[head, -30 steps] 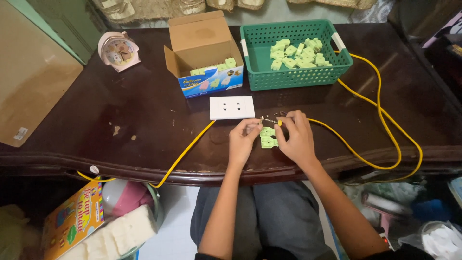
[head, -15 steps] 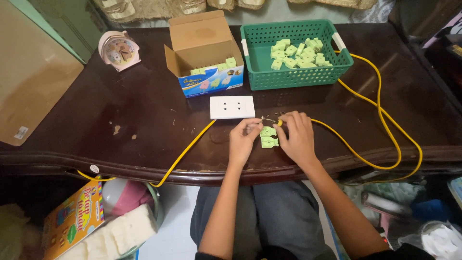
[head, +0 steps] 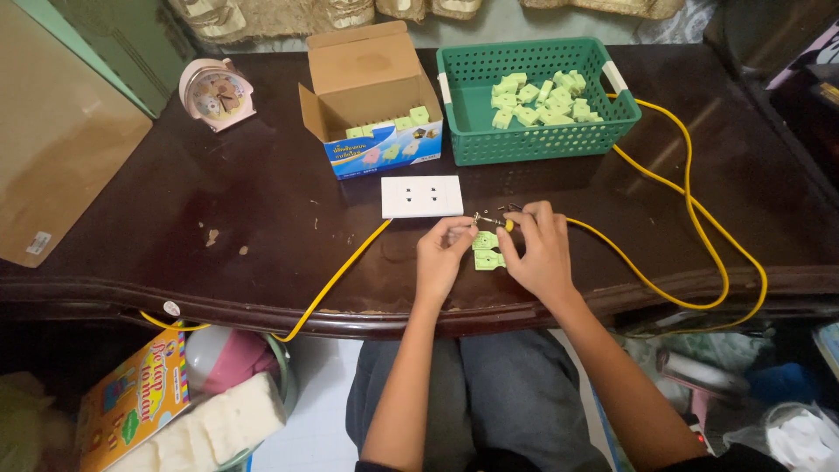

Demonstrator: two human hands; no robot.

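Two pale green plastic plug parts are pinched between the left hand and right hand at the table's near edge, beside a yellow cable. Beyond, one white double socket is seen. Green pieces are held in one cardboard box and one perforated green basket.

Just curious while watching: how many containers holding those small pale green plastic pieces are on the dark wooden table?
2: an open cardboard box at the table's back middle, and a green plastic basket to its right. Pieces beneath may be hidden.

glossy dark wooden table
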